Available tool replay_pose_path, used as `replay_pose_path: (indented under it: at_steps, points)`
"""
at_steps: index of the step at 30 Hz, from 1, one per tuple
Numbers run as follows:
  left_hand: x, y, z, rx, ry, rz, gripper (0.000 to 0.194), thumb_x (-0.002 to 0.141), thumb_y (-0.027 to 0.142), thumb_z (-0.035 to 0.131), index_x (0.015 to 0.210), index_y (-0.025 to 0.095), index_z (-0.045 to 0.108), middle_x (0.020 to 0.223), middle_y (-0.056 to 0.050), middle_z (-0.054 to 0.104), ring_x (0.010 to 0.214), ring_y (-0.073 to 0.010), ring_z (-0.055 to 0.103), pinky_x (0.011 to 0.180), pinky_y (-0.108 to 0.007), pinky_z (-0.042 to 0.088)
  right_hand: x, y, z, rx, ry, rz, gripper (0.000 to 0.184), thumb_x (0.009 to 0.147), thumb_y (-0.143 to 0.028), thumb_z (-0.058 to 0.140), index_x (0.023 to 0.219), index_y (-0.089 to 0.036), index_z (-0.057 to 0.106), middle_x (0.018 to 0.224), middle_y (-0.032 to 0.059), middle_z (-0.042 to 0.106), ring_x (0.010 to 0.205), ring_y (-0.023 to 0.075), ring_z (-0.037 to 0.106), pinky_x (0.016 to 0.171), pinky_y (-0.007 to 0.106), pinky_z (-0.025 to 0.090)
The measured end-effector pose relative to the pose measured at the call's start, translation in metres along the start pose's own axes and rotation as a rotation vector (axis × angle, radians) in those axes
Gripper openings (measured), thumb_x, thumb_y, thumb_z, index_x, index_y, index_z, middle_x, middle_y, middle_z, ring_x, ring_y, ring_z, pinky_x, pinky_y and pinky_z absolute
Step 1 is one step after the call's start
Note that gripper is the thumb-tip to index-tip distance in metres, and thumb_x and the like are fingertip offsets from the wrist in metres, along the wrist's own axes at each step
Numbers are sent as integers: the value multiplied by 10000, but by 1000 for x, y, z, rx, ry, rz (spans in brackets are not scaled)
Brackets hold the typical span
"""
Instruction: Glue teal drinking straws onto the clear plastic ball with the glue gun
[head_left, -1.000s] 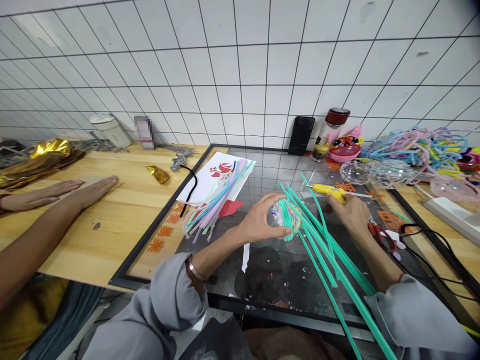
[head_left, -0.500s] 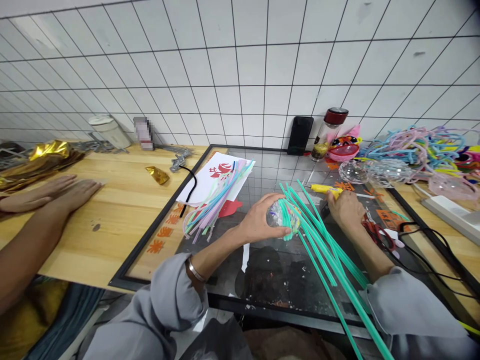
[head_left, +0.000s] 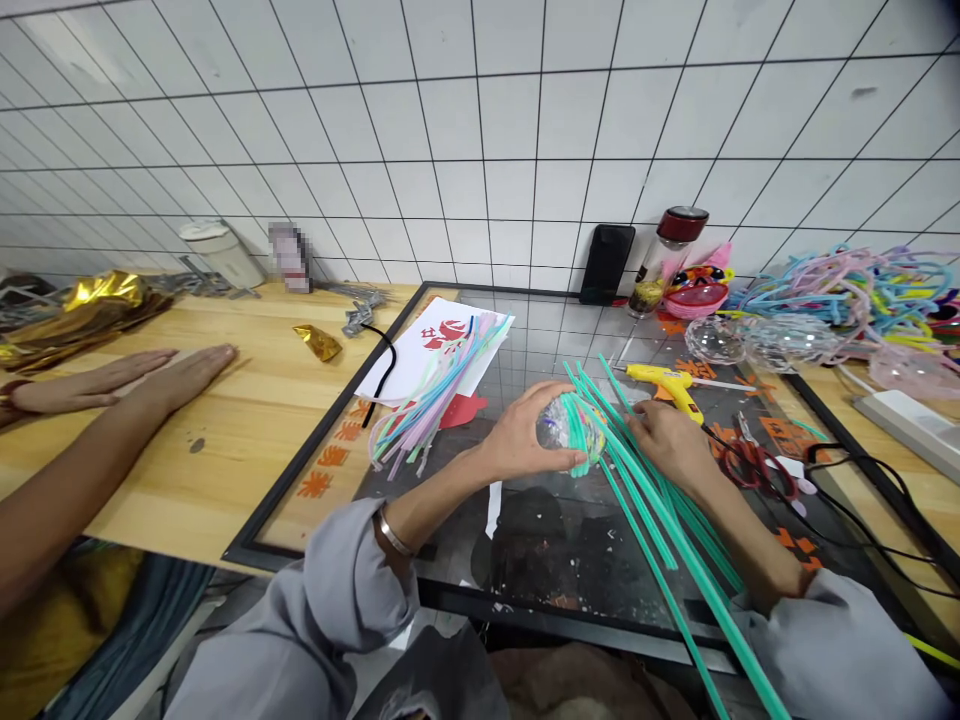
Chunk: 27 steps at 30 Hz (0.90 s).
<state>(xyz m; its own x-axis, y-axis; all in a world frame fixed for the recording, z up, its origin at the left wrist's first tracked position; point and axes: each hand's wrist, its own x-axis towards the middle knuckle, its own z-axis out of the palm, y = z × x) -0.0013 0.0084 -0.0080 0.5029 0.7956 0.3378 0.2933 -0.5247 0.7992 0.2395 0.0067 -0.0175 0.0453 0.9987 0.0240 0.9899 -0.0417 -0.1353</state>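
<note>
My left hand (head_left: 525,432) grips a clear plastic ball (head_left: 553,428), fingers and thumb curved around its left side. Green pipe cleaners (head_left: 576,435) lie over the ball's surface, with some multicoloured patches at its right edge. More long green pipe cleaners (head_left: 679,520) run from beside the ball down past the table's front edge. Over on their right side, my right hand (head_left: 671,440) is closed against them with fingers curled; the fingertips are partly hidden. A yellow hot glue gun (head_left: 664,378) lies just beyond my right hand, apart from it.
Red-handled scissors (head_left: 757,470) and black cords lie on the right. Pastel pipe cleaners (head_left: 442,385) rest on white paper (head_left: 382,370). Behind stand a phone (head_left: 607,262) and a bottle (head_left: 671,255); clear balls (head_left: 791,342) lie farther right. Another person's hands (head_left: 176,385) rest at left.
My right hand has left the glue gun and moved left and nearer, onto the green pipe cleaners. My left hand keeps its hold on the ball. The other person's hands slid slightly rightward.
</note>
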Motion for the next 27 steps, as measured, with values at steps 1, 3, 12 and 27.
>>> replay_pose_path:
  at_steps: [1, 3, 12, 27]
  points:
    - [0, 0, 0, 1, 1, -2, 769, 649, 360, 814, 1338, 207, 511, 1414, -137, 525, 1314, -324, 504, 1151, -527, 369, -2, -3, 2, 17, -25, -35, 337, 934, -331, 436, 1096, -140, 661, 1062, 160, 716, 942, 271, 667, 695, 318, 423]
    - [0, 0, 0, 6, 2, -5, 770, 645, 343, 816, 1341, 215, 510, 1418, -138, 520, 1313, -323, 504, 1148, -525, 370, -5, -8, 4, 45, -49, -88, 322, 929, -314, 434, 1083, -162, 673, 1035, 129, 729, 918, 248, 672, 694, 300, 421]
    - [0, 0, 1, 24, 1, -6, 774, 647, 357, 821, 1332, 166, 516, 1393, -154, 542, 1335, -330, 485, 1157, -509, 368, -21, -17, -15, 478, 581, -446, 225, 882, -299, 561, 1039, -167, 654, 816, 54, 670, 679, 170, 608, 644, 295, 482]
    - [0, -1, 1, 9, 3, 23, 760, 649, 308, 826, 1328, 162, 518, 1364, -156, 545, 1294, -313, 516, 1134, -504, 392, -41, -42, -18, 593, 797, -898, 315, 841, -42, 608, 1109, -192, 678, 970, 86, 729, 910, 204, 695, 785, 353, 574]
